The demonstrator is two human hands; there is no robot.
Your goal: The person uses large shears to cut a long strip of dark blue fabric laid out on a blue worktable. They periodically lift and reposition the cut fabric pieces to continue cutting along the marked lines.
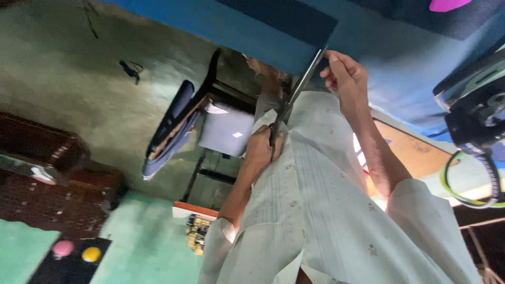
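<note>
Scissors [294, 94] run from left hand [261, 147] seemingly toward right hand [344, 76].

My left hand [259, 147] and right hand [344, 79] are close together, with only the scissors [294, 94] between them. Blue cloth [252, 26] blocks the way just past my fingers. The sewing machine [473, 105] crowds the right side. Left of my arms is open floor [79, 79], with a chair [179, 121] well apart.

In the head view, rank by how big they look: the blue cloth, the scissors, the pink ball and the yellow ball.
1. Blue cloth, by far the largest.
2. Scissors.
3. Pink ball and yellow ball: they look alike, so no ranking.
</note>
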